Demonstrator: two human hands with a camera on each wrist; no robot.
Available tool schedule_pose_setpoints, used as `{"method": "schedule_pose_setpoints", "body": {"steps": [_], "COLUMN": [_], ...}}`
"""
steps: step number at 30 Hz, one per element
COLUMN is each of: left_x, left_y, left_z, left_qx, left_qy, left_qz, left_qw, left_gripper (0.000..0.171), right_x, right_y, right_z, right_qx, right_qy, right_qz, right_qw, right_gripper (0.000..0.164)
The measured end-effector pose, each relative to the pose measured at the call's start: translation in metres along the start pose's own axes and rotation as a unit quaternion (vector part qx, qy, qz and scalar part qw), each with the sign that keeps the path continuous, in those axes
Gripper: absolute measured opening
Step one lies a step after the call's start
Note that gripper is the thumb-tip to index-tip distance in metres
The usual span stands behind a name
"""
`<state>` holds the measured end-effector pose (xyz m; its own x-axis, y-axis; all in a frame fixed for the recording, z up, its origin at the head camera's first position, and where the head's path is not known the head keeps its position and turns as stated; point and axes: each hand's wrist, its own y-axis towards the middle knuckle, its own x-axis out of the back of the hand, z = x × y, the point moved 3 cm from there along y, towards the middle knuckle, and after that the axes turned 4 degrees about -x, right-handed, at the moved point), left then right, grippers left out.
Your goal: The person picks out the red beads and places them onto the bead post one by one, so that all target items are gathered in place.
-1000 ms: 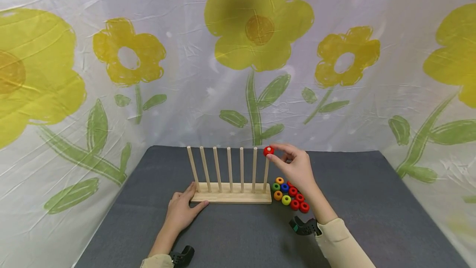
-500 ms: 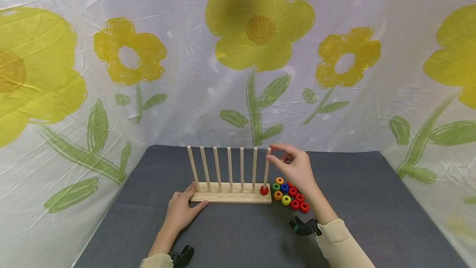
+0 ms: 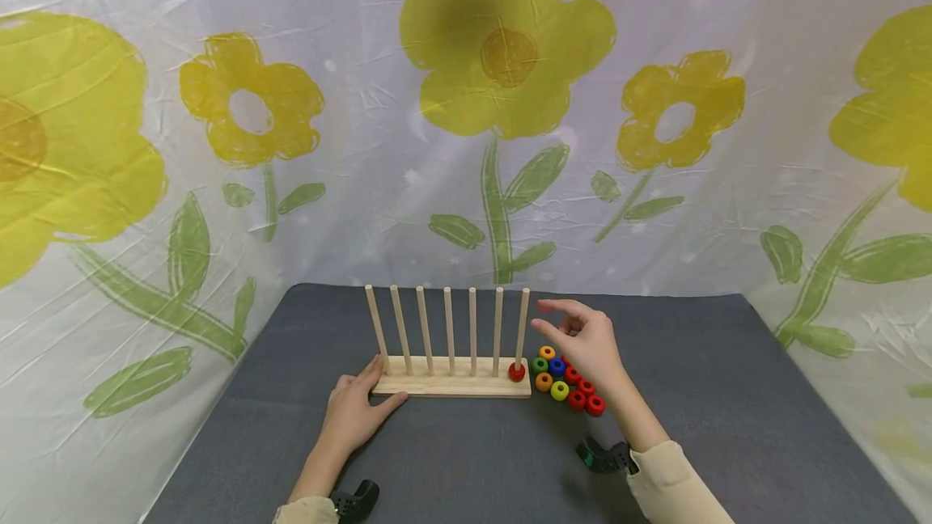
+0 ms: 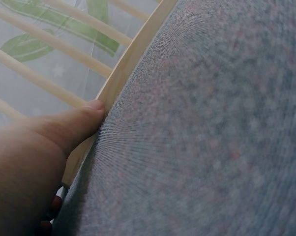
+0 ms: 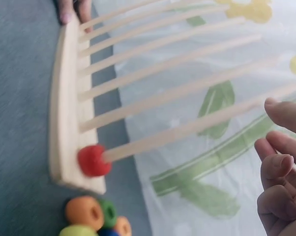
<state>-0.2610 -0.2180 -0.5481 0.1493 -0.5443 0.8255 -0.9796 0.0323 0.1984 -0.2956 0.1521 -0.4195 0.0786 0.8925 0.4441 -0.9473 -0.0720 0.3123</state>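
A pale wooden peg rack [image 3: 451, 386] stands on the table, its row of several upright pegs lined along the base. My left hand [image 3: 353, 415] holds the base at its left end, thumb along the front edge and fingers at the far side; the left wrist view shows the thumb [image 4: 79, 125] against that edge. One red ring bead [image 3: 516, 373] sits at the foot of the rightmost peg. To the right of that peg's upper part, my right hand [image 3: 591, 346] hovers with thumb and forefinger apart, holding nothing.
Loose ring beads lie in a cluster right of the rack: several red ones [image 3: 595, 405], a yellow one [image 3: 559, 390], a blue one [image 3: 557, 368], a green one [image 3: 540, 365] and orange ones [image 3: 543, 382]. A flowered cloth [image 3: 349, 184] hangs behind the dark table [image 3: 466, 467].
The red bead left my right fingers at the rightmost peg's top and dropped to the base. My right hand then moved slightly right and down, away from the peg. The left hand stayed put.
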Motion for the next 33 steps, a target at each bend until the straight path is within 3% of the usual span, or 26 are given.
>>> {"method": "schedule_pose_setpoints", "body": {"steps": [23,33], "left_x": [0.002,0.000], "left_y": [0.001,0.000], "left_z": [0.001,0.001], "left_qx": [0.001,0.005], "left_qy": [0.003,0.004], "left_qz": [0.009,0.016], "left_qw": [1.0000,0.9999], "left_gripper": [0.088,0.089], "right_x": [0.030,0.043], "right_y": [-0.034,-0.050], "right_z": [-0.081,-0.110], "right_qx": [-0.073,-0.114], "right_qy": [-0.051,-0.050], "right_qz": [-0.012,-0.025], "right_qw": [0.996,0.992], "right_gripper": [0.035,0.041]}}
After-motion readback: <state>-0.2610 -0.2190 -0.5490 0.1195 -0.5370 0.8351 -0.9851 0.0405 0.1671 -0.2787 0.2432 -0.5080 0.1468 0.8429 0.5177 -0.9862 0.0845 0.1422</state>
